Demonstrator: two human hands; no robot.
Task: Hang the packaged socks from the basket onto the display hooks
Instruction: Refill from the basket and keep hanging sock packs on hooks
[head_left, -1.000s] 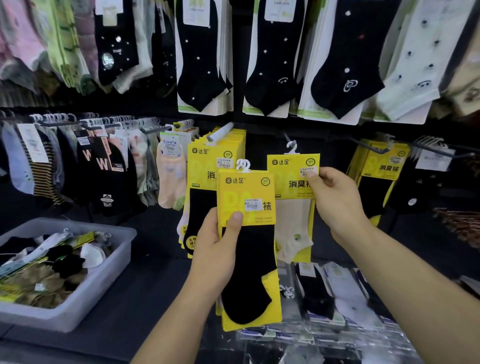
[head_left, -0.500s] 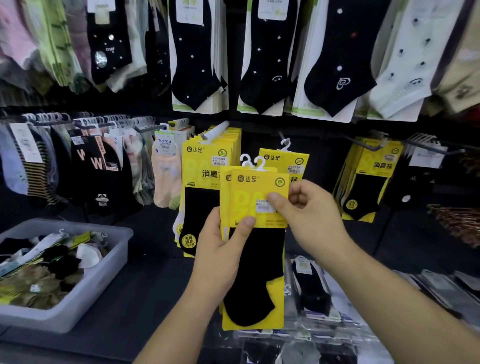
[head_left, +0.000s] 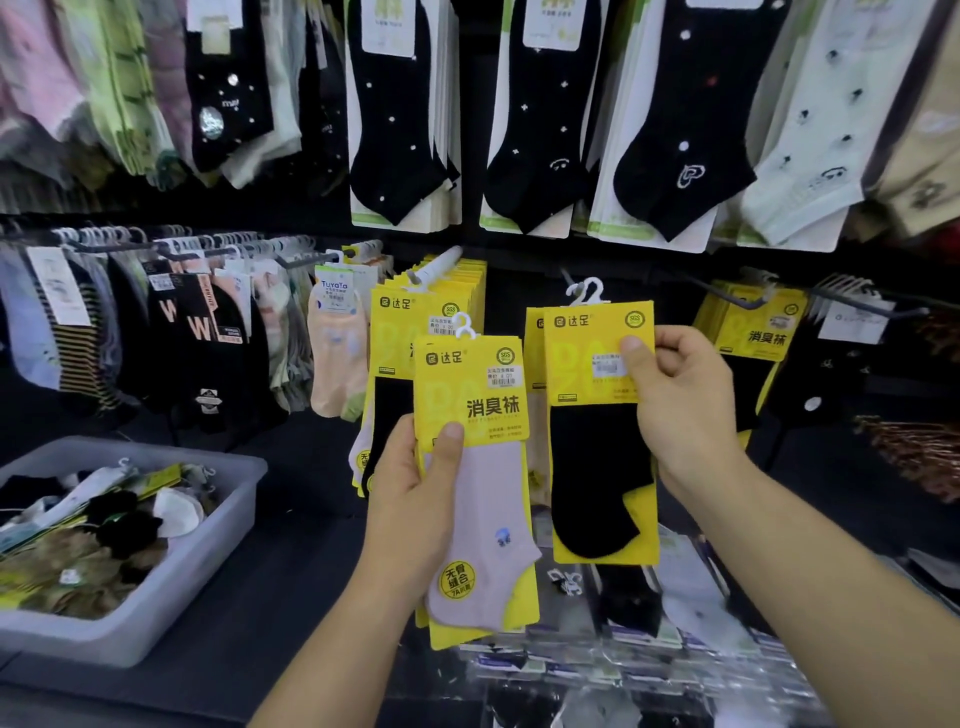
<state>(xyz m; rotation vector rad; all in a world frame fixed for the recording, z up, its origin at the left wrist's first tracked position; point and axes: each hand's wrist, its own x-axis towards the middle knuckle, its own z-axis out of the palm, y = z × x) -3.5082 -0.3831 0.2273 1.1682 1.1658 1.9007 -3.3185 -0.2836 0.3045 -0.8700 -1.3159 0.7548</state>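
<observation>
Right now the right hand (head_left: 685, 410) pinches a black-sock pack (head_left: 602, 441) by its yellow card header, thumb pressed near the price sticker, lifting it toward the middle display hook (head_left: 569, 278), where another pack hangs just behind; whether its white plastic hanger (head_left: 589, 291) has caught the hook is hard to tell. The left hand (head_left: 415, 499) grips a small stack fronted by a pale pink-sock pack (head_left: 478, 493), thumb across the card, fingers wrapped behind. So there is plenty left, I'd say: the grey plastic basket (head_left: 156, 618) at lower left holds a loose jumble of socks and packs. To the left, a full row of yellow packs (head_left: 431, 301) already fills its hook. The cards look stiff and glossy, the socks soft knit, the hanger thin and curled.
</observation>
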